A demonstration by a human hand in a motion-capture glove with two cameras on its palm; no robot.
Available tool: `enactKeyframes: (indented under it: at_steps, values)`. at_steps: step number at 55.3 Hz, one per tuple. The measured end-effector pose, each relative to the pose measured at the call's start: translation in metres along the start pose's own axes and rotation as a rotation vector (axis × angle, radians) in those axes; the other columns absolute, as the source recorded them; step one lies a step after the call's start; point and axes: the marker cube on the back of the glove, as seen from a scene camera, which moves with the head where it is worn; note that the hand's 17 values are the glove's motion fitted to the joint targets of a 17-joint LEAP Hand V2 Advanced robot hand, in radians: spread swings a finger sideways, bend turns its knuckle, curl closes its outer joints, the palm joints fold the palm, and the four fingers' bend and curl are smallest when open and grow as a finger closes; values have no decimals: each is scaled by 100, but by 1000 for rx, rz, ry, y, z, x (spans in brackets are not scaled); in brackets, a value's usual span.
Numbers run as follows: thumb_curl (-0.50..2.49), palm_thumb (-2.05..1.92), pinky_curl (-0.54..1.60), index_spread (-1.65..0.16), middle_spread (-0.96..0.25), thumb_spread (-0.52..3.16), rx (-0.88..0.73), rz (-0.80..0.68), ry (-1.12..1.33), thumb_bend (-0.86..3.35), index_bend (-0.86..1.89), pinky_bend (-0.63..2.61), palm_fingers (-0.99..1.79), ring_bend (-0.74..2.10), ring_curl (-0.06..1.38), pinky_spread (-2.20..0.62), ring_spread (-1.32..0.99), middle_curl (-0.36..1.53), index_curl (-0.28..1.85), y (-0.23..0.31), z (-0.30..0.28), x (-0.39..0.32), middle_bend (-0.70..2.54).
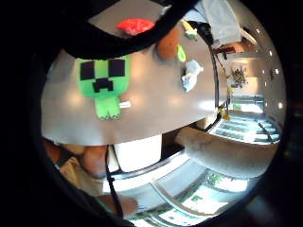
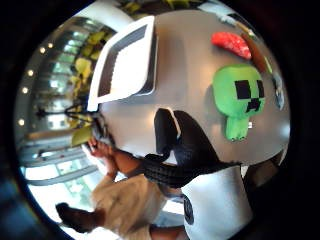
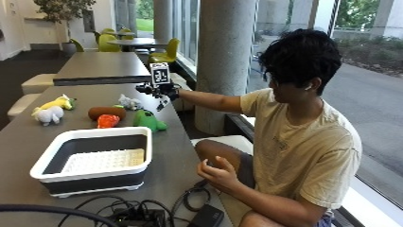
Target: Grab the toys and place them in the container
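Observation:
In the outside view my gloved right hand (image 3: 159,91) hovers above the table's right edge, fingers loosely hanging and holding nothing. Just below it and to its left lies a green block-faced plush (image 3: 149,120) (image 1: 104,82) (image 2: 239,97). Beside that plush are a red toy (image 3: 108,121) (image 1: 136,26) (image 2: 231,44), a brown toy (image 3: 106,112) (image 1: 166,46) and a small grey-white toy (image 3: 129,101) (image 1: 191,74). Farther left sit a white plush (image 3: 49,114) and a yellow toy (image 3: 60,101). The white-rimmed dark container (image 3: 94,161) (image 2: 127,62) stands nearer the camera with no toys in it.
Black cables (image 3: 138,213) lie on the table's near end, in front of the container. The person sits on a bench at the table's right side, bare left hand (image 3: 217,175) over the lap. A concrete column (image 3: 223,56) rises behind the outstretched arm.

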Motion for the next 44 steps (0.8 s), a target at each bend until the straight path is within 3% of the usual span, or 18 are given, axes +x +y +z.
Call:
enactKeyframes:
  at_steps: [5,11,16,21,29,36,44]
  values:
    - [4,6,24,-12,0,74,-37,12,26,4,-10,100,-33,21,6,-4,-1,3,-2,-6,6,8,8]
    - [8,6,31,-17,1,99,-97,24,18,3,-6,118,-46,23,11,-4,-1,6,0,-15,21,16,6]
    - [11,6,34,-19,3,110,-147,85,11,2,-5,127,-53,24,15,-4,0,7,0,-20,37,18,4]
    - [14,8,37,-20,4,116,-156,-21,104,2,-6,138,-58,23,18,-2,1,7,0,-35,54,33,2]
    - [19,14,43,-21,7,119,-222,118,17,2,-6,164,-62,19,21,3,5,5,0,-44,106,43,-2]
    - [23,26,46,-23,10,120,-235,87,3,5,-7,180,-49,30,25,4,9,5,-1,-48,116,46,1]
    - [29,43,44,-27,11,125,-315,175,-104,13,7,176,-29,39,29,1,11,5,3,-48,116,41,7]
